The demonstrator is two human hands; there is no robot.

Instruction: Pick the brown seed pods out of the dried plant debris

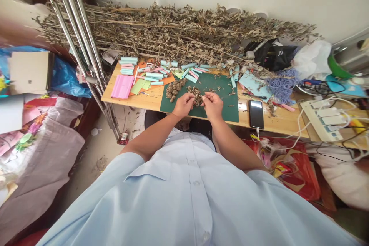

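My left hand (183, 105) and my right hand (213, 104) meet over the near edge of a dark green cutting mat (221, 88). Both are closed on a clump of dried brown leaves (197, 100) held between them. Just beyond lies a loose heap of dried leaves (193, 91), and to its left a cluster of several small rolled leaf balls (174, 88). The fingertips are partly hidden by the clump.
A big pile of dried leafy branches (173, 34) fills the back of the wooden table (144, 102). Light-blue and pink paper rolls (154, 75) and pink paper (122, 86) lie left. A black phone (256, 114), purple cord (279, 84), power strip (321, 119) and metal crutches (83, 34) stand around.
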